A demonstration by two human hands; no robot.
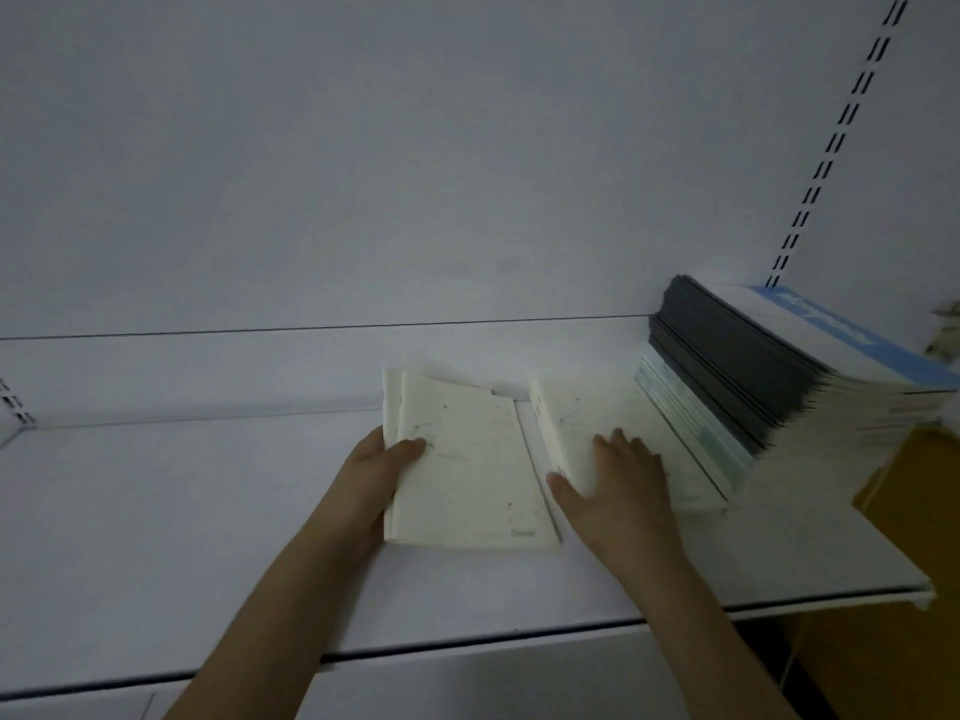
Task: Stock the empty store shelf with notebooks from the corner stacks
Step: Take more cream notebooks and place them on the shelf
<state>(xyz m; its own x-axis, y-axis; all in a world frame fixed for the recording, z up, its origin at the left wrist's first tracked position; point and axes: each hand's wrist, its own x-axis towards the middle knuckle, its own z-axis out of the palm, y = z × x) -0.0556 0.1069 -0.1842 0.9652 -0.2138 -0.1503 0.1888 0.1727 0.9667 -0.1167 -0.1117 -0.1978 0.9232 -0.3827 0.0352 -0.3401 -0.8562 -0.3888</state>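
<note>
We are observing a white store shelf (208, 511) with a tall stack of notebooks (779, 366) sitting in its right rear corner, against the back panel (363, 148). Just left of that stack, lower cream-covered notebooks (613, 407) are fanning out toward the middle of the shelf.

We are judging the step in hand to be the separating of one batch from the corner supply and its placing on the open shelf to the left. To do this well, we are recommending that the batch be kept squared along its spine edge, slid flat rather than lifted by one corner, and set down parallel to the shelf's front lip, with the remaining pile being steadied so the leaning stack does not slump after it.

The left hand (379, 475) is gripping a cream notebook batch (467, 475) at its left edge, thumb curled over the top cover and fingers passing underneath; the batch is lying on the shelf, apart from the neighbouring pile by a narrow gap. The right hand (618, 475) is resting on the cream-covered notebooks with fingers spread and nearly straight, pressing down, not clamped on anything.

We are noting that most of the shelf to the left is not yet stocked.
</note>
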